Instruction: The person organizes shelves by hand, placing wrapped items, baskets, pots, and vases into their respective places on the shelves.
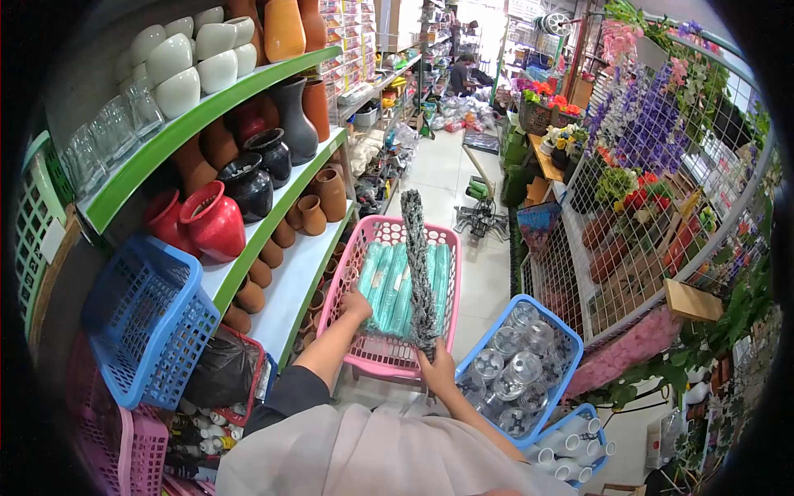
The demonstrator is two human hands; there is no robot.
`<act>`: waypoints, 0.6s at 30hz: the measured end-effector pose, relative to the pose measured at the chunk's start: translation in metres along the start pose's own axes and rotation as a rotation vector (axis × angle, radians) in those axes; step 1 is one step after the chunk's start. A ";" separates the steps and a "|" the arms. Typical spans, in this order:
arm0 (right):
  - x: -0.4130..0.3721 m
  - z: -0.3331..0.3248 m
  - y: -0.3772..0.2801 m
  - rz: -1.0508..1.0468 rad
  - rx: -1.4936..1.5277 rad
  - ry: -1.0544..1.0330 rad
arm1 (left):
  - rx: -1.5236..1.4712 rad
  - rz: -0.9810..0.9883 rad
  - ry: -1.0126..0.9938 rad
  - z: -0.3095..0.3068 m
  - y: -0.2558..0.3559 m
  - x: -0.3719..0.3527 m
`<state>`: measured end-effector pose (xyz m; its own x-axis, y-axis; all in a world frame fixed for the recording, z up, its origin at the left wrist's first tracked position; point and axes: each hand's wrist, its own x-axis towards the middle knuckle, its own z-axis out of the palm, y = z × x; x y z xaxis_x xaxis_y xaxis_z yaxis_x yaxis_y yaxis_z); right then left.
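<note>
A pink plastic basket (pixel 391 360) stands in front of me, with several teal plastic-wrapped packs (pixel 386 281) lying side by side in it. My left hand (pixel 356 305) is curled at the packs' left edge, inside the basket's left wall. Its fingertips are partly hidden, so what they grip, if anything, does not show. My right hand (pixel 438 374) is closed round the lower end of a long, shaggy black-and-grey stick (pixel 416 256). The stick rises nearly upright over the right side of the basket, covering part of the packs.
Left, shelves hold white bowls (pixel 178 89), red vases (pixel 212 219) and brown pots. A blue basket (pixel 149 322) hangs close by. Right, another blue basket (pixel 576 355) holds clear plastic pieces, beside a wire rack (pixel 628 207) with artificial flowers. A person (pixel 461 76) is far down the aisle.
</note>
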<state>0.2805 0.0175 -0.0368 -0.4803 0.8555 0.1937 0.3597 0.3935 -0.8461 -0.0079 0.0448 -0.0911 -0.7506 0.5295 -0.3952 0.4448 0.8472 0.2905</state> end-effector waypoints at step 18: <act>0.009 -0.007 0.025 0.004 0.463 -0.069 | -1.527 0.042 -0.800 -0.058 -0.028 -0.063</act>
<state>0.2910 0.0371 -0.0527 -0.5372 0.8263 0.1693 -0.0255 0.1847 -0.9825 -0.0011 -0.0149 -0.0236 -0.1305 0.8378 -0.5302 -0.7290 0.2814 0.6240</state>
